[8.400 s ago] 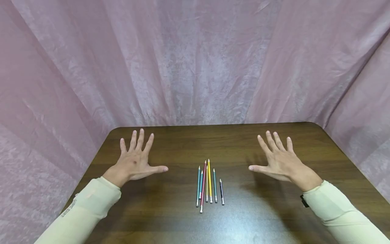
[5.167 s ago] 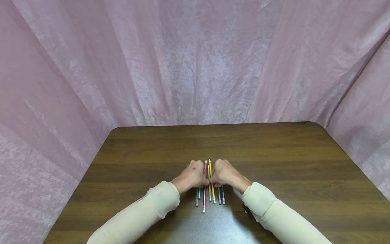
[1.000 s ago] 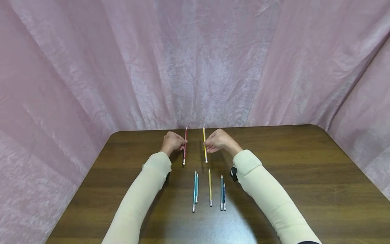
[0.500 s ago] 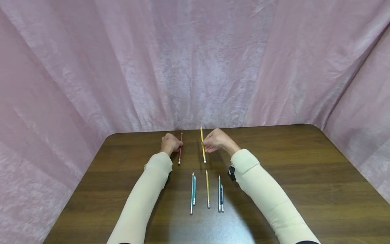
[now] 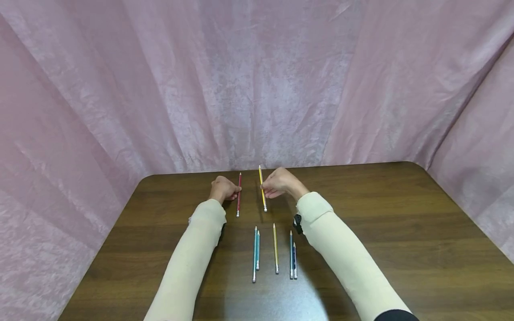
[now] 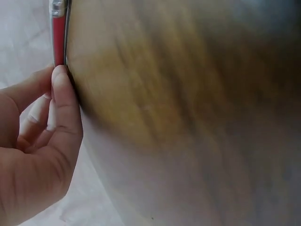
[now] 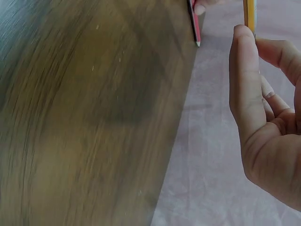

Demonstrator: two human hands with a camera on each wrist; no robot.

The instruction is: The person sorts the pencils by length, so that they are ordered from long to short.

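Near the table's far edge my left hand (image 5: 225,189) pinches a red pencil (image 5: 239,198) between thumb and fingers, its white eraser end toward me. To its right, my right hand (image 5: 280,183) pinches a yellow pencil (image 5: 263,196), tilted slightly with its tip up and to the left. The left wrist view shows the red pencil (image 6: 58,40) leaving the fingertips of the left hand (image 6: 42,136). In the right wrist view the yellow pencil (image 7: 249,14) stands above the thumb of the right hand (image 7: 263,113), with the red pencil's tip (image 7: 197,40) beyond.
Closer to me lie two teal pencils (image 5: 254,258) side by side, a dull-yellow pencil (image 5: 275,249), and a dark teal pencil (image 5: 291,256) beside a shorter dark blue pencil (image 5: 295,263). Pink curtains (image 5: 257,89) hang behind the wooden table (image 5: 381,200).
Over the last second the red pencil has come down and left a little. The yellow pencil has moved left toward it and tilted. Earlier, both pencils lay in the group and both hands were spread.
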